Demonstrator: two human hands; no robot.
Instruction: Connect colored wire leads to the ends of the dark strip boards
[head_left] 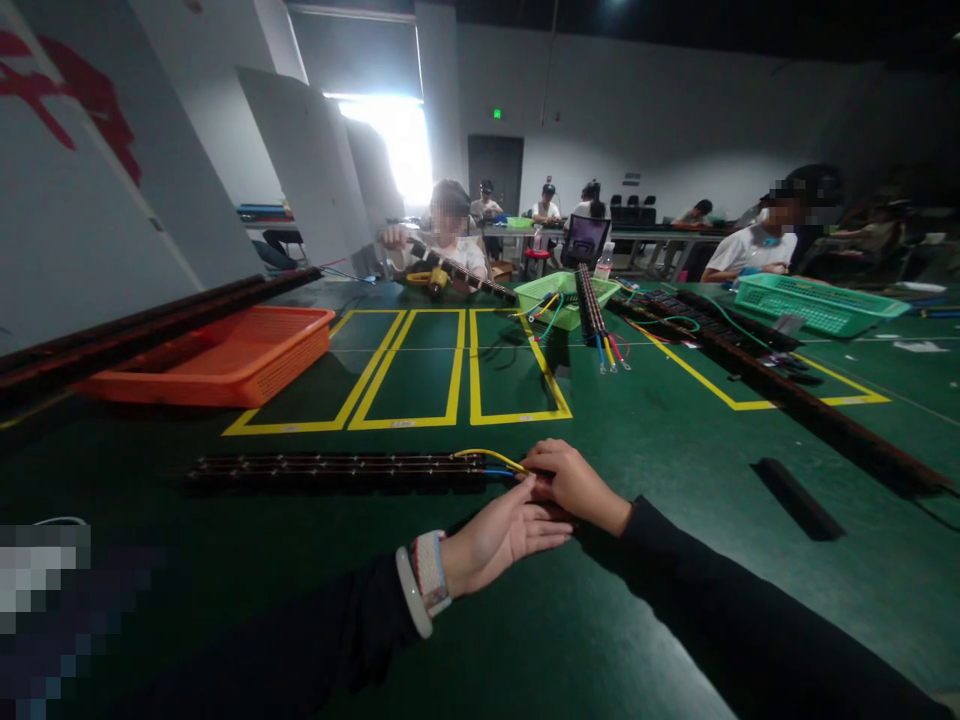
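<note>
A long dark strip (337,470) with rows of thin metal rods and small clips lies crosswise on the green table (262,560). From its right end run a yellow wire (491,453) and a blue wire (501,472). My right hand (574,485) is closed over the wires' far ends, back of the hand up, hiding those ends. Palm upward, my left hand (502,540) lies just below it with fingers stretched out flat. Its thumb reaches up to the wires beside my right fingertips; whether it presses on them I cannot tell.
An orange basket (292,360) stands left, with long dark strips (150,325) across it. Green baskets (555,300) (817,305) and more wired strips (592,305) lie farther back. A black bar (799,500) lies right. Yellow tape (405,425) marks the table. Across it, a person (461,255) handles a strip.
</note>
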